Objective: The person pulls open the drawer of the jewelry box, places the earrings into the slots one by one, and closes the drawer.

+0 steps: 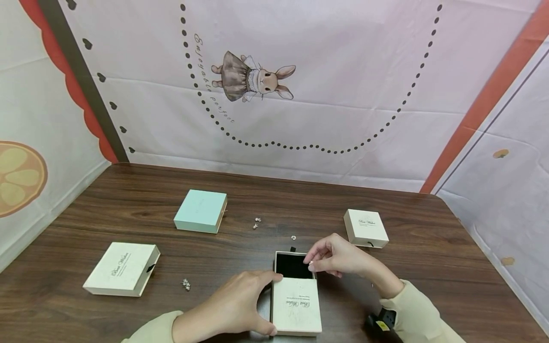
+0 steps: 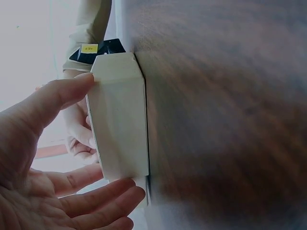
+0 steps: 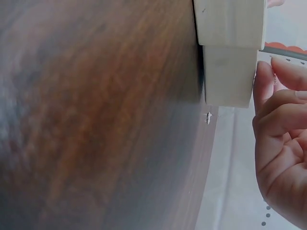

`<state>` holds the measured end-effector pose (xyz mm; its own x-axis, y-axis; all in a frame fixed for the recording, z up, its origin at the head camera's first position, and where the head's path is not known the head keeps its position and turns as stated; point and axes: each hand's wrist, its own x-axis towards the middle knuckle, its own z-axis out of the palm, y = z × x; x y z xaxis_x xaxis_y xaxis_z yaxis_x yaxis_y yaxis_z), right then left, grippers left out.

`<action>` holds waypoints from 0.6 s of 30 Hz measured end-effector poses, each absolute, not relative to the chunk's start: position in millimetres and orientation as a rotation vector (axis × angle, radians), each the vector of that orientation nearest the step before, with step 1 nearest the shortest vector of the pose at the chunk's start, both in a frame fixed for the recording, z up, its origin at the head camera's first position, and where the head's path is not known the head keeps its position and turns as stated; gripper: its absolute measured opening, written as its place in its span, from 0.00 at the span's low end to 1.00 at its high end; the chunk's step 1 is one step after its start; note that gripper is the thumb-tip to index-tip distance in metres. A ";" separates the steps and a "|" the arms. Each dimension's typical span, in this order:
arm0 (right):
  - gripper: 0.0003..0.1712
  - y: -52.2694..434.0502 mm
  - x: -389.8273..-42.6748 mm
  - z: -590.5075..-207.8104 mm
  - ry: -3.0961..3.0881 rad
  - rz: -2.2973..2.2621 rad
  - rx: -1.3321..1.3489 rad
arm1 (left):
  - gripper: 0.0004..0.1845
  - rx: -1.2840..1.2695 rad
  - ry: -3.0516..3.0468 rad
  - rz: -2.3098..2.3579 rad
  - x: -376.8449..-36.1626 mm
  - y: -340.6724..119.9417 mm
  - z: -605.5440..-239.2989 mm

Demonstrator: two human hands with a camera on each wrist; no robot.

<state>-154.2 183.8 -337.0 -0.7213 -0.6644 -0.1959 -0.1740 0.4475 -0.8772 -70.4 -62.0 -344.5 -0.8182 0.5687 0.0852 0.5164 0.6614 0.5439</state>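
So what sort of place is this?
Probably a small staged tabletop booth, not a shop: a wooden table walled by printed cloth with a rabbit, set with jewellery boxes and loose earrings.

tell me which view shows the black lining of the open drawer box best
The head view: the black lining shows plainly in the pulled-out drawer. Both wrist views show only the box's cream outside, never the lining.

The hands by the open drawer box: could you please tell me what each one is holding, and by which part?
The left hand grips the drawer box by its sleeve's sides. The right hand pinches a small earring at its fingertips, above the black tray.
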 end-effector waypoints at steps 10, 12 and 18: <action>0.11 183.1 -155.4 -338.9 2.202 -1.229 -0.680 | 0.41 0.911 2.773 0.872 -70.5 -62.6 -345.2; 0.11 182.9 -156.1 -339.8 2.197 -1.238 -0.698 | 0.41 0.912 2.772 0.873 -70.6 -62.6 -345.1; 0.12 181.1 -157.4 -339.9 2.177 -1.271 -0.732 | 0.41 0.915 2.777 0.865 -70.7 -62.9 -345.0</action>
<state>-157.4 181.1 -339.9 -0.7245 -0.6712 -0.1571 -0.1931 0.4164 -0.8885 -70.7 -62.9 -345.0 -0.8162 0.5714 0.0863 0.5193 0.6596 0.5434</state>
